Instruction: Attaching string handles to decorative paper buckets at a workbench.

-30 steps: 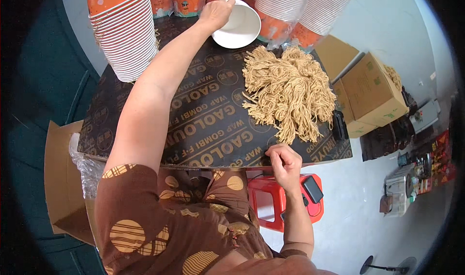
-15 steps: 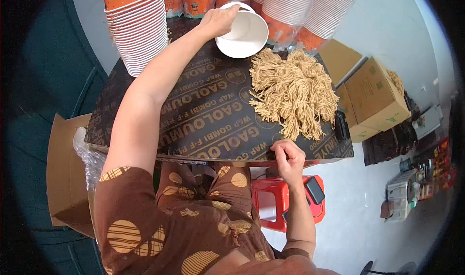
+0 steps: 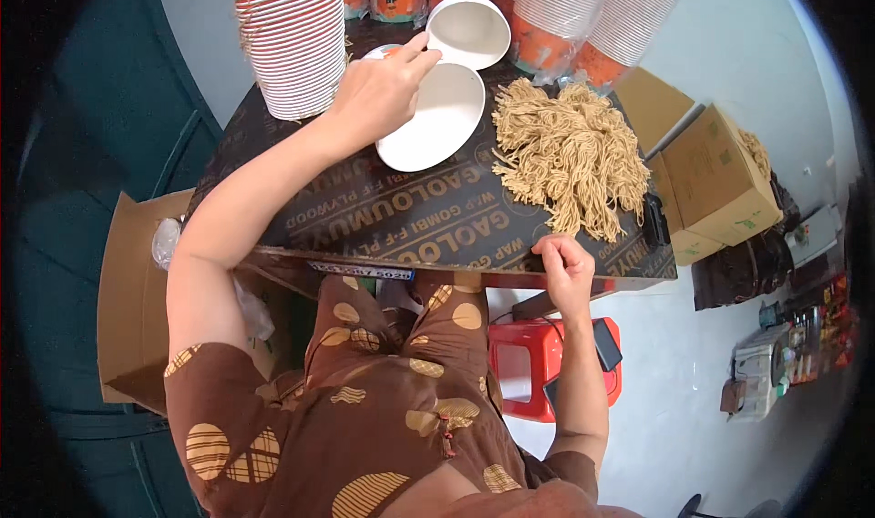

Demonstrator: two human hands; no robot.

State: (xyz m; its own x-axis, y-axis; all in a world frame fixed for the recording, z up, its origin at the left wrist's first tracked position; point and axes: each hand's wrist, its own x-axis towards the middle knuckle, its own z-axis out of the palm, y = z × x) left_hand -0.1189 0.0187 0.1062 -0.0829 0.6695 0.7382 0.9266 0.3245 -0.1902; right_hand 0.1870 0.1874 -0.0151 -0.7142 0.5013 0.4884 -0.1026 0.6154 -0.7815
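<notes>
My left hand (image 3: 378, 97) reaches over the black table and grips a white paper tub (image 3: 437, 121) at its rim. This tub is tilted so its plain white inside shows; a little of its orange outside appears beyond my fingers. Just behind it a second paper tub (image 3: 472, 33) stands with its mouth turned toward me, close to my fingertips. My right hand (image 3: 569, 264) rests at the table's near edge in a loose fist, with nothing visible in it. Between that hand and the tubs lies a heap of tan yarn-like strands (image 3: 576, 158).
A tall stack of orange-and-white paper tubs (image 3: 292, 53) stands at the left, and more plastic-wrapped stacks (image 3: 556, 16) line the back. Cardboard boxes (image 3: 715, 176) are at the right. An open carton (image 3: 137, 299) sits left of the table (image 3: 365, 212). A red stool (image 3: 515, 367) is below.
My left hand has come nearer to me with one tub and tipped it. The two tubs now show separately, one behind the other. My right hand stays in its loose fist.
</notes>
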